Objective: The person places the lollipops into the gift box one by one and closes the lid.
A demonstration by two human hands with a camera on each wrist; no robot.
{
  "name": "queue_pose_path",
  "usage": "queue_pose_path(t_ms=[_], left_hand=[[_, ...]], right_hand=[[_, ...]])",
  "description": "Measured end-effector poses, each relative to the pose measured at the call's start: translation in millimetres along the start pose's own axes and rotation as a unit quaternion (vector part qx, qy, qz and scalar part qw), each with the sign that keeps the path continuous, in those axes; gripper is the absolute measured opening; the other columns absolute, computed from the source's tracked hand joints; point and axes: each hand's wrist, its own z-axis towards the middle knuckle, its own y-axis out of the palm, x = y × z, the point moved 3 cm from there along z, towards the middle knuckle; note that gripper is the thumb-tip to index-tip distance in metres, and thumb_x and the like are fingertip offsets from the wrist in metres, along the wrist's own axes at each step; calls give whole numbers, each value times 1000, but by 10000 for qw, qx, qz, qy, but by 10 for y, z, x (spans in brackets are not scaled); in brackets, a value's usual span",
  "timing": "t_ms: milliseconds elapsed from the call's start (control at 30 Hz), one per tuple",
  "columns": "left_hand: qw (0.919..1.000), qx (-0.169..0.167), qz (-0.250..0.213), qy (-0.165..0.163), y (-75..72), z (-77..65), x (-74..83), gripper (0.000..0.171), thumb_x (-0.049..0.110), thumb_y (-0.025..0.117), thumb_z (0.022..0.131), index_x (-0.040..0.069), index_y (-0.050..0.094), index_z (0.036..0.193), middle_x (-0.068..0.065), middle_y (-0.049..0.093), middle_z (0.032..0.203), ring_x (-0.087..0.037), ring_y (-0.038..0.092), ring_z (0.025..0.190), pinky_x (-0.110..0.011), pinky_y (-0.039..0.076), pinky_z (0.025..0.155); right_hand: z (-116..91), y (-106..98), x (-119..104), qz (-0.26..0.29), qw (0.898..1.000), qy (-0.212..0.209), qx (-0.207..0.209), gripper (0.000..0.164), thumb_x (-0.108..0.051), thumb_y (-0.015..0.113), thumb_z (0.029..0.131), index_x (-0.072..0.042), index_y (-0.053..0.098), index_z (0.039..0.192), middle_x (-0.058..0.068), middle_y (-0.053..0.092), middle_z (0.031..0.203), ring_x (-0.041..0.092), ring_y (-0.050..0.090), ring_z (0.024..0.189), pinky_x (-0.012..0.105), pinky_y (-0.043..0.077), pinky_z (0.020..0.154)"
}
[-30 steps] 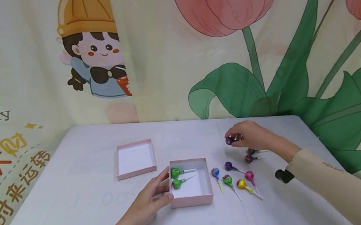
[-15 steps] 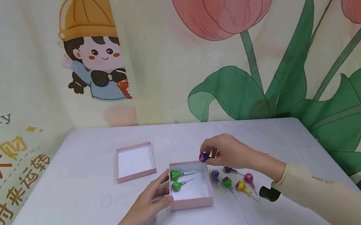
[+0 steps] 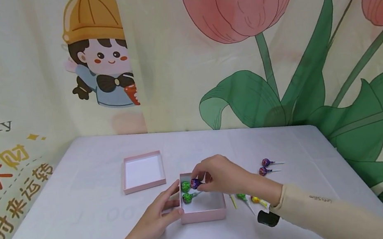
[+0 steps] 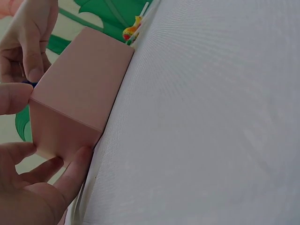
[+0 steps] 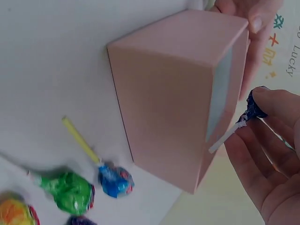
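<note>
A small pink box (image 3: pixel 204 216) stands uncovered on the table. My left hand (image 3: pixel 157 216) holds it by the left side, thumb near the front corner and fingers along the side wall. Two green lollipops, one (image 3: pixel 185 186) behind the other (image 3: pixel 187 198), lie at the left inside it. Over the box my right hand (image 3: pixel 221 175) pinches a dark purple lollipop (image 3: pixel 196 183) by its wrapped head. In the right wrist view, that lollipop's white stick (image 5: pixel 225 138) points back toward the near rim. The hand hides part of the interior.
The pink lid (image 3: pixel 145 184) lies hollow side up behind and left of the box. Right of the box lie a blue lollipop (image 5: pixel 115 180), a green one (image 5: pixel 74 194) and a yellow one (image 5: pixel 18 213), partly covered by my arm. Two dark lollipops (image 3: pixel 266 162) lie farther right.
My right hand has carried the purple lollipop leftward from the right side of the table to above the box, beside the green ones. The left hand stays on the box.
</note>
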Motion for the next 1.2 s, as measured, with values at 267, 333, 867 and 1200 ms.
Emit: queue_pose_path(t_ms=[267,333,867,1200], left_hand=[[10000,-39,-19,56,-6,-8,0,77,26,67,106,25,26,170,-16,32,172,-36,52,144,-52,40,115],[10000,-49,-21,50,-6,-7,0,77,27,67,106,25,26,170,-16,32,172,-36,51,144,-52,40,116],[9998,-107,20,151,-11,0,-10,77,27,67,105,26,26,170,-16,31,172,-36,52,143,-27,45,108],[9996,-181,-45,197,-13,-7,-5,77,25,66,106,26,25,171,-16,29,173,-36,51,145,-23,44,107]], right_hand=[[88,232,-20,33,9997,-170,-159,19,-11,87,90,-10,80,108,-5,76,92,1,61,75,14,54,69],[105,281,-7,50,9997,-130,-192,18,-11,86,91,-11,80,107,-5,76,91,1,61,74,14,53,69],[149,537,34,-144,9989,-130,-423,17,-11,88,89,-12,81,104,-6,75,90,1,62,75,10,51,69],[175,614,76,-171,9991,-332,-212,17,-10,88,89,-10,80,105,-3,77,92,-3,60,73,9,49,67]])
